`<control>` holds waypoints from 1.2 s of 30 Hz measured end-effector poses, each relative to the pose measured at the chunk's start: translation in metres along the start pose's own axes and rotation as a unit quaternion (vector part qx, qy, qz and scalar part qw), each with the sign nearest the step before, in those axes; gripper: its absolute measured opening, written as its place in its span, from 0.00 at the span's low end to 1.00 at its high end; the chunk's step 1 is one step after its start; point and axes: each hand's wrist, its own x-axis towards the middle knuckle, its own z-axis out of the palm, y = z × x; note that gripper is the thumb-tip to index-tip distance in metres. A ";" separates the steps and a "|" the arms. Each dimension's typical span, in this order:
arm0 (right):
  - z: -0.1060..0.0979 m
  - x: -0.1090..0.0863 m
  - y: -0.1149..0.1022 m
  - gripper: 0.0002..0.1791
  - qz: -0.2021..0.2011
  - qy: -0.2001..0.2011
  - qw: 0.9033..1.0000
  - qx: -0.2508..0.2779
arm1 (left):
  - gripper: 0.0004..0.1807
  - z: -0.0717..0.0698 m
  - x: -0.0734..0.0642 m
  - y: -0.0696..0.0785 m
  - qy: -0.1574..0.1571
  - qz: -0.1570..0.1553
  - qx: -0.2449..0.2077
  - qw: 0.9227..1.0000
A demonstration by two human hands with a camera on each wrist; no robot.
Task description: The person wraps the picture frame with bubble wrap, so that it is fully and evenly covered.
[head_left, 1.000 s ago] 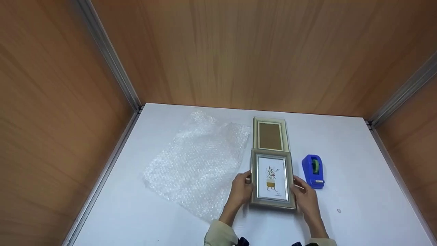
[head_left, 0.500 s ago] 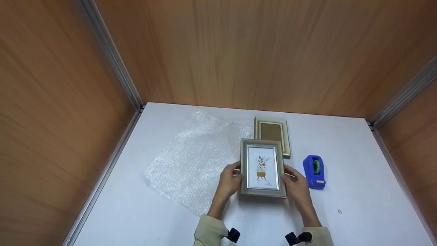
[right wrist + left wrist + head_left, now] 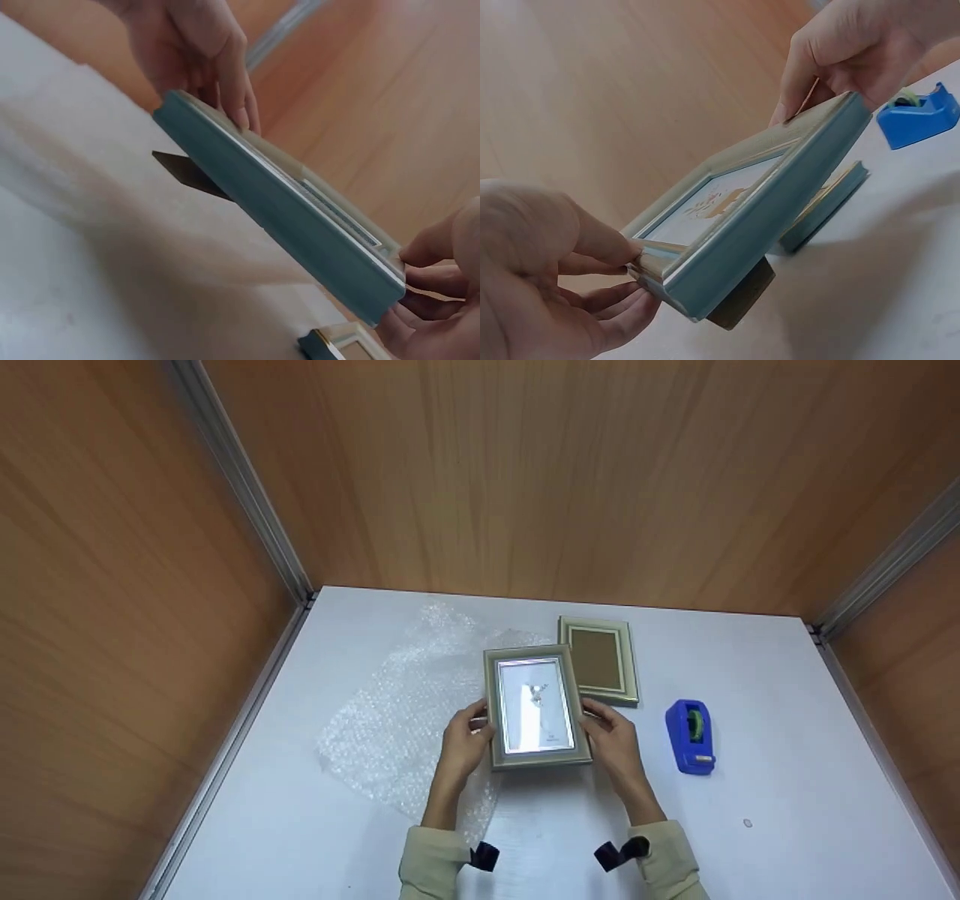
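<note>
Both hands hold a silver-grey picture frame [image 3: 493,712] above the table, one hand at each long side. My left hand [image 3: 463,741] pinches its left edge, thumb on the front and fingers underneath. On the opposite edge, my right hand [image 3: 616,741] grips the same way. Behind the glass is a print of a plant in a yellow pot, partly washed out by glare in the head view. A brown stand flap [image 3: 742,296] sticks out from the frame's back in the left wrist view. Below it, bubble wrap [image 3: 397,720] lies spread on the table, partly hidden by the frame.
A second, cream-gold picture frame [image 3: 630,664] with a brown panel lies behind and right of the held one. Farther right is a blue tape dispenser [image 3: 694,761]. Wood panels [image 3: 510,480] enclose the white table [image 3: 787,720]; a small clear piece [image 3: 747,823] lies at right.
Both hands have carried the picture frame left and slightly back, off the front of the cream-gold frame and over the right part of the bubble wrap. Glare now crosses its glass.
</note>
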 end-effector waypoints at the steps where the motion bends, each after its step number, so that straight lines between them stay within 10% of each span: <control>1: 0.005 0.001 -0.001 0.19 0.001 -0.001 1.000 0.005 | 0.25 -0.003 0.001 -0.001 0.007 -0.002 -0.001 1.000; 16: 0.072 0.020 0.002 0.19 -0.042 -0.059 0.997 0.001 | 0.25 -0.056 0.017 -0.029 0.056 -0.033 -0.026 0.998; 36: 0.115 0.040 0.016 0.24 -0.020 -0.110 0.990 -0.083 | 0.24 -0.077 0.030 -0.055 0.092 -0.075 -0.035 0.992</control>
